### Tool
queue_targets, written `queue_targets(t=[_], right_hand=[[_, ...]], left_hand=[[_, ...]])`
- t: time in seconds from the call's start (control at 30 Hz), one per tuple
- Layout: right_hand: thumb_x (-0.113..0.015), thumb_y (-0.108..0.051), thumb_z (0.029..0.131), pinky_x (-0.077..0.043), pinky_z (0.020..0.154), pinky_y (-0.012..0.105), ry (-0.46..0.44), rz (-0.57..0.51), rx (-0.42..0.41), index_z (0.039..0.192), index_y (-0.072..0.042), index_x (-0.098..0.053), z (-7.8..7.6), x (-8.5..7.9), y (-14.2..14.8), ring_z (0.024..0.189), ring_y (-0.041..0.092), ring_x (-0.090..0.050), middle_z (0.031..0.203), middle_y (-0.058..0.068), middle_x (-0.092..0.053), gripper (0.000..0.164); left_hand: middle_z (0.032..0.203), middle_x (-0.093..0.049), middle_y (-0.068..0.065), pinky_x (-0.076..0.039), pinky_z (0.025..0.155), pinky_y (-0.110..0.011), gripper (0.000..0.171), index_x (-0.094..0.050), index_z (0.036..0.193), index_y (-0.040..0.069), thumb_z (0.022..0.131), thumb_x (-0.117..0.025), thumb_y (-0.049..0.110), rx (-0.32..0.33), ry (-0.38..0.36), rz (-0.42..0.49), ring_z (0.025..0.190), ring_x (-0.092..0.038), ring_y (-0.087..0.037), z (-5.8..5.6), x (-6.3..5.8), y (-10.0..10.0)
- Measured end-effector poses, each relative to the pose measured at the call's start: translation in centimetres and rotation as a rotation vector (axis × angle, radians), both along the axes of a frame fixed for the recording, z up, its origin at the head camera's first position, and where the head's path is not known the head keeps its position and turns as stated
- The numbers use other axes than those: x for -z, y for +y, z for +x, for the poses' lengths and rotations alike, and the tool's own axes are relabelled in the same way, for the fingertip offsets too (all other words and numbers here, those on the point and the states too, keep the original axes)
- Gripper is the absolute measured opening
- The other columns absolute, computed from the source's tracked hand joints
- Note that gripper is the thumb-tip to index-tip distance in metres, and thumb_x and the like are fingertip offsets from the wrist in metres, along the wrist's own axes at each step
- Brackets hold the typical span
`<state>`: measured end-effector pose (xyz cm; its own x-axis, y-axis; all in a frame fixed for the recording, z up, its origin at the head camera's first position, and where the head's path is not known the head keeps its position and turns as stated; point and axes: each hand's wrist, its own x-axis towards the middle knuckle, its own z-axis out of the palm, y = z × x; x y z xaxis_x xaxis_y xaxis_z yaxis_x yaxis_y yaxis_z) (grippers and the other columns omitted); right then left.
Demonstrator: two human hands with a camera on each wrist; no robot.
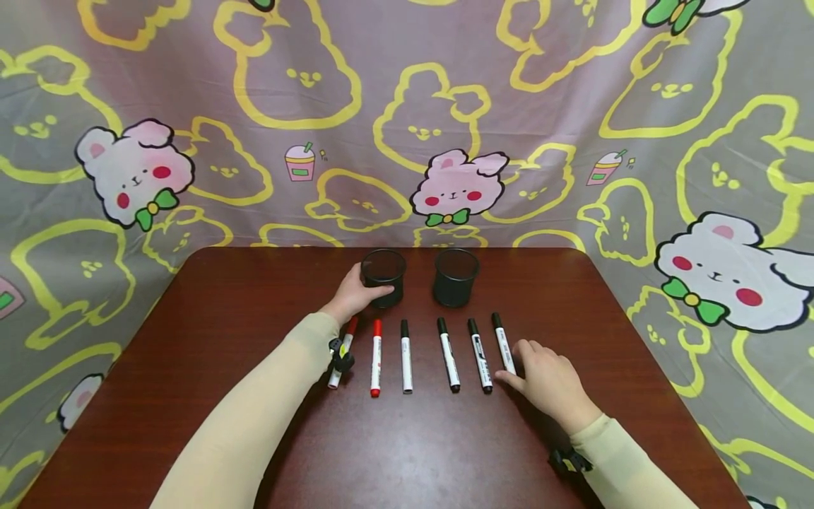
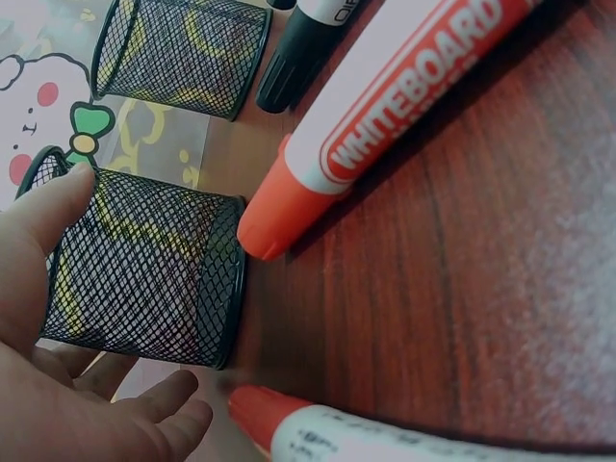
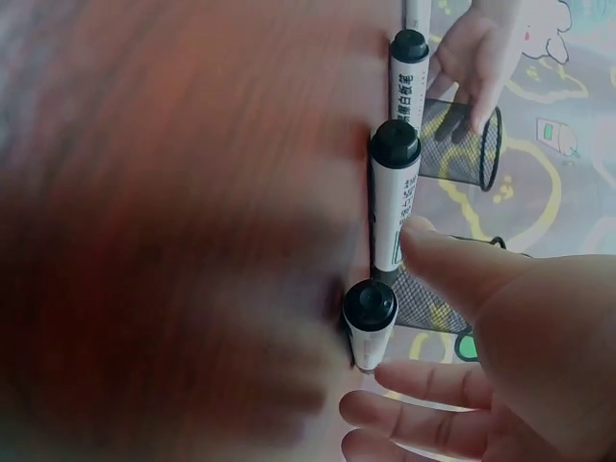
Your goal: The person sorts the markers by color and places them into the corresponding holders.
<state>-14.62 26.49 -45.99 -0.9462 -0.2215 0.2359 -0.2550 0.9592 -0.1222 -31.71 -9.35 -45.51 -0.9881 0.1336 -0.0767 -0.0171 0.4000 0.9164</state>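
My left hand grips a black mesh pen cup near the back of the table. In the left wrist view the thumb lies on the cup near its rim, with the other fingers around the far side. My right hand reaches over the near end of the rightmost black-capped whiteboard marker. Its thumb and fingers are spread to either side of that marker, holding nothing. A red-capped marker lies partly hidden under the left wrist. Beside it is another red marker.
A second mesh pen cup stands right of the gripped one. Between the hands lie a black-capped marker and two more black markers, one left and one right. A patterned curtain surrounds the brown table.
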Motion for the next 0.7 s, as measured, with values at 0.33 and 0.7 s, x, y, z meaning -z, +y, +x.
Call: queue_targets(t=[0.33,0.7], right_hand=[[-0.085,-0.043,0.083,-0.033,0.046,0.029,-0.037,0.043,0.007,0.074,-0.012,-0.054,0.48,0.18,-0.11,0.054,0.013,-0.039,0.065,-0.002,-0.043,0.045],[-0.088,-0.038,0.081,-0.037,0.046,0.031,-0.064,0.061,0.012,0.072,-0.011,-0.059,0.64,-0.04,-0.22,0.053,0.014,-0.043,0.066,-0.001,-0.047,0.040]], left_hand=[[0.154,-0.045,-0.024,-0.040,0.118,-0.052,0.088,-0.037,0.152,-0.002,0.085,-0.085,0.028,0.002,0.032,-0.015,0.143,-0.044,-0.039,0.17,-0.13,0.05],[0.156,-0.044,-0.021,-0.040,0.118,-0.052,0.089,-0.034,0.155,0.001,0.087,-0.084,0.029,0.018,-0.012,-0.019,0.145,-0.043,-0.038,0.01,-0.22,-0.21]])
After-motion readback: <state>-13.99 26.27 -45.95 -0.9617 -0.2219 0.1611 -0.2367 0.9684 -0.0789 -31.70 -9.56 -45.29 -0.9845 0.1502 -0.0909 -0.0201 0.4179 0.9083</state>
